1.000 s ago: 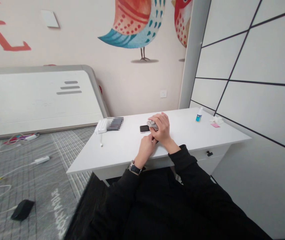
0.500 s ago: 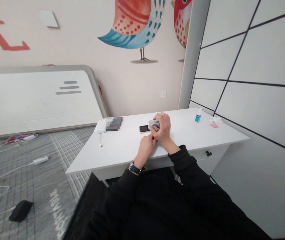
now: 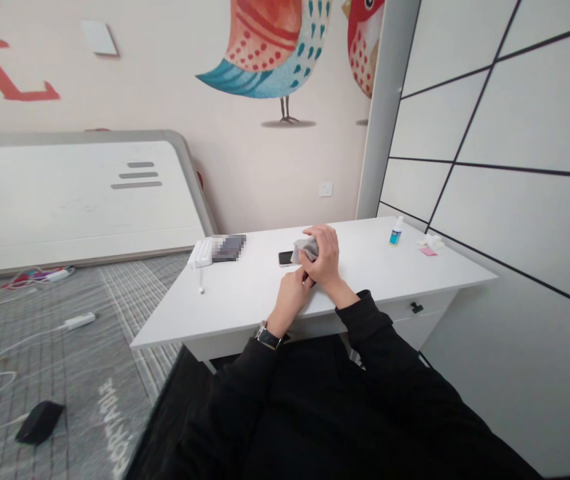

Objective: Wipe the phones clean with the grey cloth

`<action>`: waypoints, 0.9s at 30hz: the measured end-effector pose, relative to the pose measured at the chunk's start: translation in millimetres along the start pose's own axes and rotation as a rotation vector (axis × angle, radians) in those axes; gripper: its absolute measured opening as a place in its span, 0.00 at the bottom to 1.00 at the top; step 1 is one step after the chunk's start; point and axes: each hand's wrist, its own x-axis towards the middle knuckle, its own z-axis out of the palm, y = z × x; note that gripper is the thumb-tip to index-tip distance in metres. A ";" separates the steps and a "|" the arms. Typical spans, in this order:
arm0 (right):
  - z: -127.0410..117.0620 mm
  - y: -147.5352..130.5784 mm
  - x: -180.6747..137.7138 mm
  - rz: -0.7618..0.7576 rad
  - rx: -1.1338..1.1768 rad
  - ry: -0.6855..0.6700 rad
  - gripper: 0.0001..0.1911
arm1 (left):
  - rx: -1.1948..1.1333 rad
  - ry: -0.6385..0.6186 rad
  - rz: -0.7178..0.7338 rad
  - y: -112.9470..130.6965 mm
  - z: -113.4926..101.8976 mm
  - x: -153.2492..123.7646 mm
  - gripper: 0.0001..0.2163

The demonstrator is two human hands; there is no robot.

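A pale wall painted with birds rises ahead of you, the larger bird (image 3: 267, 50) at about eleven o'clock from your hands and a white socket (image 3: 325, 190) near twelve. Below it stands your white counter (image 3: 245, 300), with a white panelled partition (image 3: 529, 120) off toward two o'clock. Your right hand (image 3: 323, 257) is over the counter, its fingers curled and pinching a crumpled grey cloth (image 3: 303, 251) against the thumb. Your left hand (image 3: 292, 293) sits just beside it at seven o'clock, bent inward so the two hands meet; its fingers are drawn together near something dark and mostly hidden, and what they pinch can't be made out. You have a watch (image 3: 269, 335) on the left wrist. A dark-screened device (image 3: 285, 259) lies flat on the counter at ten o'clock, its right end hidden by the cloth; whether they touch is unclear. Farther out, near nine o'clock, you have a white block (image 3: 201, 253) and a blurred dark item (image 3: 232, 248) next to each other. A small bottle (image 3: 395, 235) stands upright between two and three, with a pink slip (image 3: 428, 252) and white tissue (image 3: 433, 241) together at three.
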 end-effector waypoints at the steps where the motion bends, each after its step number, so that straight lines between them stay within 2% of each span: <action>1: 0.4 -0.5 0.2 0.023 -0.005 0.014 0.18 | -0.002 0.001 0.000 -0.1 0.0 0.1 0.14; 4: 1.6 -2.5 -0.3 0.031 -0.008 0.018 0.18 | 0.000 -0.005 -0.006 -1.1 0.7 0.8 0.14; 7: 2.1 -4.1 -1.8 -0.055 0.008 -0.037 0.13 | 0.010 -0.017 -0.024 -2.3 1.7 1.4 0.14; 10: 1.9 -4.1 -2.4 -0.115 0.012 -0.079 0.14 | 0.019 -0.025 -0.032 -2.7 1.8 1.7 0.14; 16: 1.5 0.0 -0.8 0.013 -0.041 0.034 0.17 | 0.010 -0.020 -0.008 -1.0 0.4 0.5 0.14; 23: 1.2 1.0 -5.5 -0.083 -0.036 -0.035 0.12 | 0.020 -0.023 0.000 -1.6 1.6 0.2 0.14; 27: 0.9 1.2 -4.9 -0.018 -0.069 0.009 0.12 | 0.018 -0.016 0.009 -0.5 0.4 -0.1 0.14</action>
